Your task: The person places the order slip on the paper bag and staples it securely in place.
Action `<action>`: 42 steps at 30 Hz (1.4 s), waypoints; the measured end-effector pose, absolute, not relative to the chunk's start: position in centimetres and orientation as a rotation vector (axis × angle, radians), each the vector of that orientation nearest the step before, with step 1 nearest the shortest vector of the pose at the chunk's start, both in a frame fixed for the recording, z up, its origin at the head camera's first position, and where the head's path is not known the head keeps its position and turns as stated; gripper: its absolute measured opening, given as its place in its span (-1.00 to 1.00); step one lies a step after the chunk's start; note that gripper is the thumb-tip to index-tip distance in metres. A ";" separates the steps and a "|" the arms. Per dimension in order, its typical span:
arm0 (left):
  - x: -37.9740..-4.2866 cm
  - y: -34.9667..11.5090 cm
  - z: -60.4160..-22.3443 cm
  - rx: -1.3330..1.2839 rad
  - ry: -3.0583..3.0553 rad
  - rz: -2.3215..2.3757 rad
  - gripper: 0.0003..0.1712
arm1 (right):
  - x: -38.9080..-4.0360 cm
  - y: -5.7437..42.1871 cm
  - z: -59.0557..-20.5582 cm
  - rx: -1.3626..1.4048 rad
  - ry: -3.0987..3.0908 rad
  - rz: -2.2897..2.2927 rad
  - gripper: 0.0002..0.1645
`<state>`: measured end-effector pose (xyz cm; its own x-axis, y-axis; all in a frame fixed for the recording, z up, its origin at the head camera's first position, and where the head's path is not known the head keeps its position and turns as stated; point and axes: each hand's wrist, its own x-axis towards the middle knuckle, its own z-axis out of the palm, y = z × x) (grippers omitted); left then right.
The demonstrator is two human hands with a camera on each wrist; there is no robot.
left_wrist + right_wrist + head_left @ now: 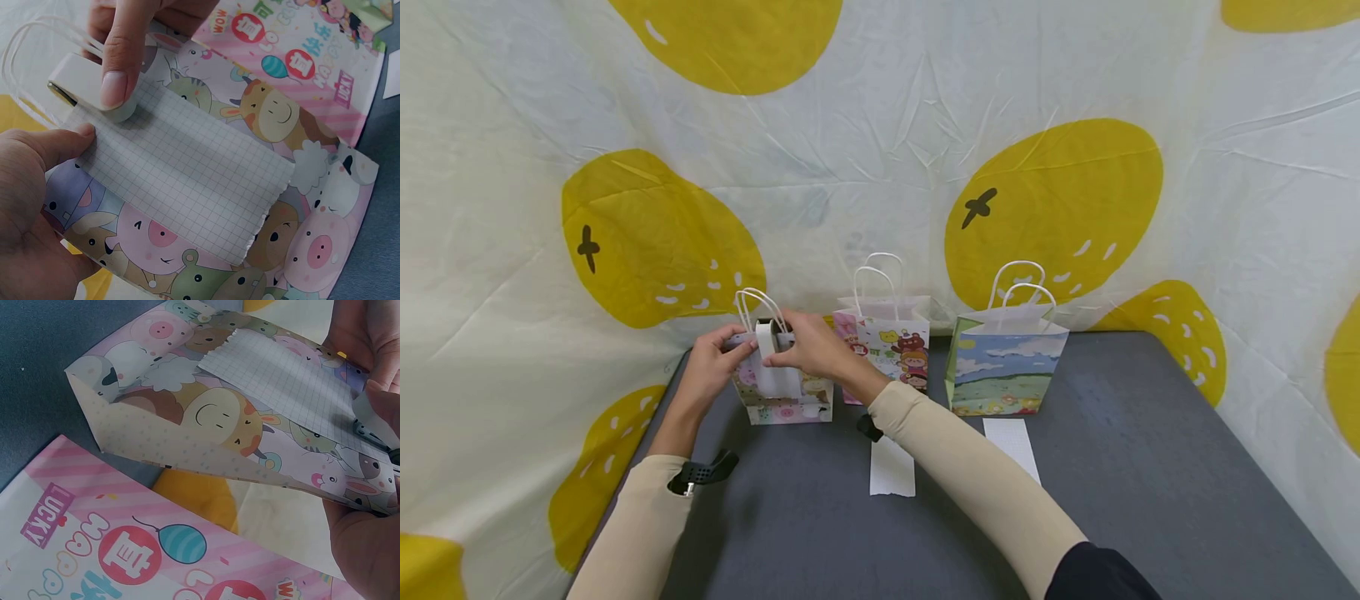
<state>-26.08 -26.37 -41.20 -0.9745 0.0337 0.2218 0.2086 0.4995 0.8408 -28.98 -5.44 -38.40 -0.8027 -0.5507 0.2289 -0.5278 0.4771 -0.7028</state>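
Note:
A paper gift bag printed with cartoon animals (790, 414) stands at the left of the table, its white string handles (752, 300) upright. A torn strip of grid paper (187, 169) lies against its front. My left hand (707, 367) pinches the bag's top edge at the paper's upper corner, with the thumb on the paper. In my right hand (812, 343) is a small white stapler (81, 81), thumb on top. The stapler straddles the top edge of paper and bag. Its lower arm is hidden behind the bag.
Beside it stands a pink cartoon bag (887, 342), and farther right a landscape-printed bag (1007, 371). Paper strips lie on the grey table (1150, 467) before them, one strip (892, 468) partly under my right forearm. A lemon-patterned cloth (865, 167) hangs behind.

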 end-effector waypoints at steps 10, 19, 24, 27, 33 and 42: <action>-26.0 -26.4 -41.2 -0.220 -2.567 -1.466 -0.67 | -29.1 -5.5 -38.7 -0.990 2.706 -1.259 -0.46; -26.2 -26.5 -41.4 -0.221 -2.559 -1.467 -0.68 | -29.2 -5.5 -38.7 -1.018 2.727 -1.258 -0.46; -26.1 -26.5 -41.3 -0.236 -2.556 -1.474 -0.67 | -29.2 -5.6 -38.9 -1.023 2.735 -1.265 -0.47; -25.6 -26.1 -40.7 -0.236 -2.568 -1.474 -0.68 | -29.2 -5.6 -39.0 -1.028 2.741 -1.265 -0.46; -25.6 -25.9 -40.5 -0.224 -2.583 -1.469 -0.70 | -29.2 -5.6 -39.0 -1.028 2.737 -1.270 -0.45; -26.3 -26.4 -41.4 -0.233 -2.560 -1.461 -0.67 | -29.4 -5.5 -39.2 -1.056 2.723 -1.287 -0.46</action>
<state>-26.34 -26.45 -41.41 -0.9707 0.0448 0.2362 0.2261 0.5037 0.8338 -29.35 -5.47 -39.21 -0.7801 -0.5438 0.3094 -0.5843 0.4563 -0.6711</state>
